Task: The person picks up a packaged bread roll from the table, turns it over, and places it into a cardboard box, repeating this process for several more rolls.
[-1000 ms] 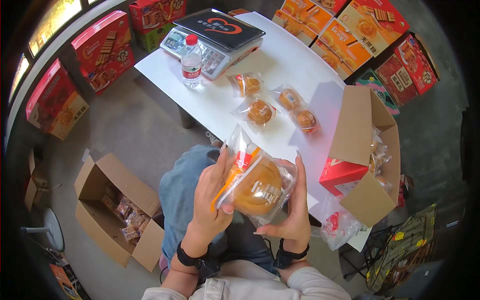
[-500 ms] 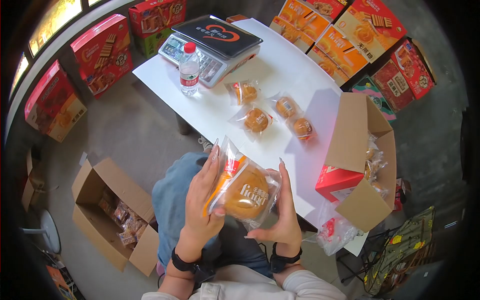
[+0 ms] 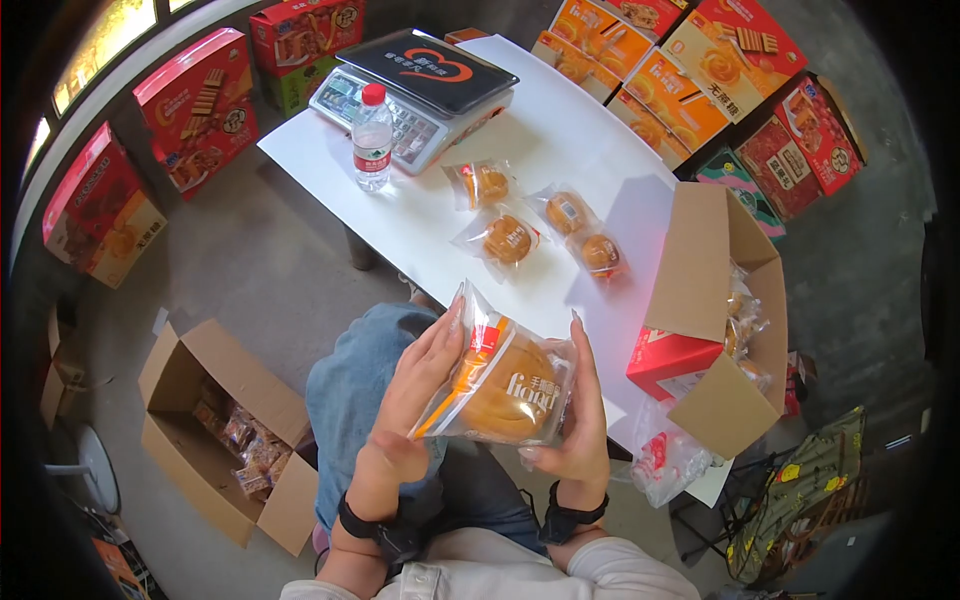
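Wrapped bun (image 3: 500, 385), clear packet with orange print, held tilted over the lap (image 3: 350, 390), just short of the near edge of the white table (image 3: 560, 130). Packet's sealed top points up and left. Air above it is free; below it only the knees.

Left hand (image 3: 405, 400): fingers stretched nearly straight along the packet's left edge, palm against the wrapper, loosely cupped rather than clenched. Right hand (image 3: 575, 420): curved round the right edge, fingers up the side, fingertip under the lower corner. The packet is pinched between the two palms; neither hand touches anything else.

On the table beyond: four small packets in a loose cluster, one (image 3: 482, 184) farthest, one (image 3: 507, 240) nearest the hands, two (image 3: 565, 212) (image 3: 598, 252) side by side at right. Bare tabletop lies between that cluster and the near edge.

Farther back, a water bottle (image 3: 372, 140) stands upright just beside a weighing scale (image 3: 415, 85).

Right: open cardboard box (image 3: 720, 300) on the table's end, flaps up, packets inside, close to the right hand. A crumpled plastic bag (image 3: 665, 460) hangs below it.

Left, on the floor: open carton (image 3: 215, 430) with packets inside, well apart from the hands.

Red and orange gift boxes (image 3: 195, 105) ring the table.
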### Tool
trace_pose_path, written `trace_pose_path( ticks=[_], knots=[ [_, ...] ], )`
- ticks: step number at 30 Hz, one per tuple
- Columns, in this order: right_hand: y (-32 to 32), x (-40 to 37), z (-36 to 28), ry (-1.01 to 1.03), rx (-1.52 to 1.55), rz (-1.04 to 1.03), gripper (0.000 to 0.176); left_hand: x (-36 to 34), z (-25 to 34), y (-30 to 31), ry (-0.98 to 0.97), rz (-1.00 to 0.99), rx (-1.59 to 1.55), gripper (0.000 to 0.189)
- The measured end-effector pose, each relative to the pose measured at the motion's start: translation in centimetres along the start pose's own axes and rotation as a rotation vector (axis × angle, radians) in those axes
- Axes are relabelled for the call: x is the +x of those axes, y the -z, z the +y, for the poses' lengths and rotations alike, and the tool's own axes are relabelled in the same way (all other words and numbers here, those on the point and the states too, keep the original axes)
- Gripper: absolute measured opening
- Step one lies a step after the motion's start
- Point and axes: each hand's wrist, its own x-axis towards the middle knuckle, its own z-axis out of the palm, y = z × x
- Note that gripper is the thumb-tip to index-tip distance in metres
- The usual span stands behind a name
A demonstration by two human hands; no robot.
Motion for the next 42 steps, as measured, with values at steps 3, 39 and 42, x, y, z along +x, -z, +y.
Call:
trace_pose_path(
  ticks=[3,39,42],
  knots=[
    [0.3,-0.1,-0.2,0.034,0.004,0.005,0.114,0.3,0.5,0.5,0.052,-0.043,-0.103,0.087],
    [-0.4,-1.9,-2.2,0.057,0.179,0.093,0.116,0.2,0.7,0.2,-0.149,-0.175,-0.044,0.115],
    [1.7,-1.8,-2.5,0.229,-0.121,0.267,0.111,0.8,0.9,0.3,-0.147,-0.091,-0.033,0.098]
  ],
)
